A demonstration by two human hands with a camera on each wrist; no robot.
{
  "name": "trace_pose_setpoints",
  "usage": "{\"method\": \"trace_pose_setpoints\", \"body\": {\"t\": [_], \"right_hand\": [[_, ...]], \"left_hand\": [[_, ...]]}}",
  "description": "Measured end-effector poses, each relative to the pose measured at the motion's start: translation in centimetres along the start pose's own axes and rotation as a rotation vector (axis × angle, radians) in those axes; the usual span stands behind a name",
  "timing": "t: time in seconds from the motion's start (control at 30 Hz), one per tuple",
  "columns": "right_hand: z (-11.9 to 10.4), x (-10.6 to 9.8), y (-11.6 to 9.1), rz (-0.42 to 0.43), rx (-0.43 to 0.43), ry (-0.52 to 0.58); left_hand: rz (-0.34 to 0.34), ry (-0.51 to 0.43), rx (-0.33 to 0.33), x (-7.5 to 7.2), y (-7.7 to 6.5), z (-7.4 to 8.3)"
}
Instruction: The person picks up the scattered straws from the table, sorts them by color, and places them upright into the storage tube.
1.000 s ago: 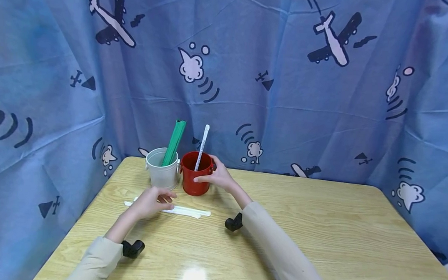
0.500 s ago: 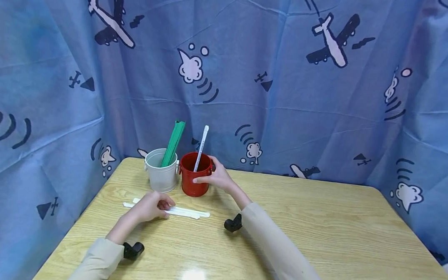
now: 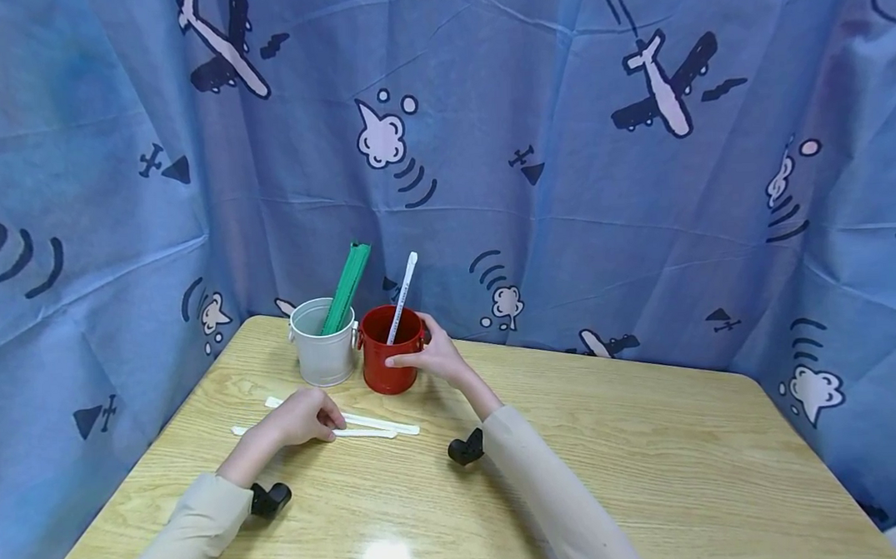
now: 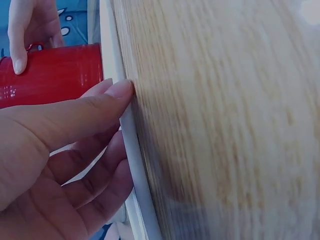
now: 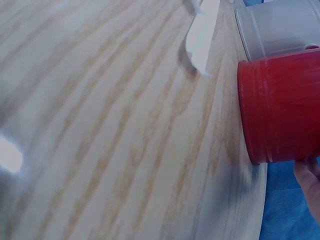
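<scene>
My left hand [image 3: 304, 417] pinches a white paper-wrapped straw [image 3: 368, 434] between thumb and index finger, low over the table. In the left wrist view this straw [image 4: 136, 165] runs past the fingertips. A second wrapped straw [image 3: 385, 423] lies just behind it, partly hidden by the hand. A red bucket [image 3: 387, 371] stands upright further back, with one white wrapped straw [image 3: 404, 298] leaning in it. My right hand [image 3: 440, 355] grips this bucket from its right side, thumb across the front; in the right wrist view only a little of the hand [image 5: 310, 190] shows.
A white bucket [image 3: 325, 360] stands close beside the red one on the left, with green wrapped straws [image 3: 347, 288] leaning in it. A blue patterned curtain [image 3: 457, 146] hangs behind and beside the wooden table [image 3: 613, 439].
My left hand has come down onto the front straw, pinched it and drawn its left end toward me, so the two straws now lie apart on the left. The right hand stays on the bucket.
</scene>
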State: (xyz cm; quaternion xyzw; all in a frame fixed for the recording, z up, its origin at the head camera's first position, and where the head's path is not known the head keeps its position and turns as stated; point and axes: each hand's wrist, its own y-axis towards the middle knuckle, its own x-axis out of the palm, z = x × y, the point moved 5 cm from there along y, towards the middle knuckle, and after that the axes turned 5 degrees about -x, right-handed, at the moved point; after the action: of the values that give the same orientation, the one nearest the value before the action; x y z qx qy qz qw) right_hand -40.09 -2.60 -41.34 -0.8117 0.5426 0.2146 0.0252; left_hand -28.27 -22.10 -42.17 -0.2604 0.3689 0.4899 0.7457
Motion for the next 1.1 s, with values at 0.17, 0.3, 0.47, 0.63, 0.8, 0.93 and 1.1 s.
{"method": "trace_pose_setpoints", "body": {"t": [0.17,0.3,0.47,0.63,0.8,0.93,1.1], "right_hand": [[0.1,0.0,0.1,0.004,-0.002,-0.002],[0.1,0.1,0.1,0.007,-0.007,0.001],[0.1,0.1,0.0,0.008,-0.004,0.007],[0.1,0.1,0.0,0.012,-0.004,0.01],[0.0,0.1,-0.1,0.008,-0.007,0.009],[-0.1,0.0,-0.1,0.01,-0.015,0.008],[-0.1,0.0,-0.1,0.007,-0.025,0.0]], "left_hand": [[-0.011,0.017,0.004,-0.1,-0.2,0.2],[-0.002,0.019,0.008,-0.4,-0.4,0.3],[0.003,-0.016,0.029,-1.0,-0.6,0.3],[0.003,-0.078,0.025,-1.8,-0.4,0.3],[0.053,-0.096,0.01,-2.6,-0.2,0.8],[0.103,-0.107,-0.01,-3.1,-0.1,1.3],[0.149,-0.112,-0.033,-3.6,0.1,1.6]]}}
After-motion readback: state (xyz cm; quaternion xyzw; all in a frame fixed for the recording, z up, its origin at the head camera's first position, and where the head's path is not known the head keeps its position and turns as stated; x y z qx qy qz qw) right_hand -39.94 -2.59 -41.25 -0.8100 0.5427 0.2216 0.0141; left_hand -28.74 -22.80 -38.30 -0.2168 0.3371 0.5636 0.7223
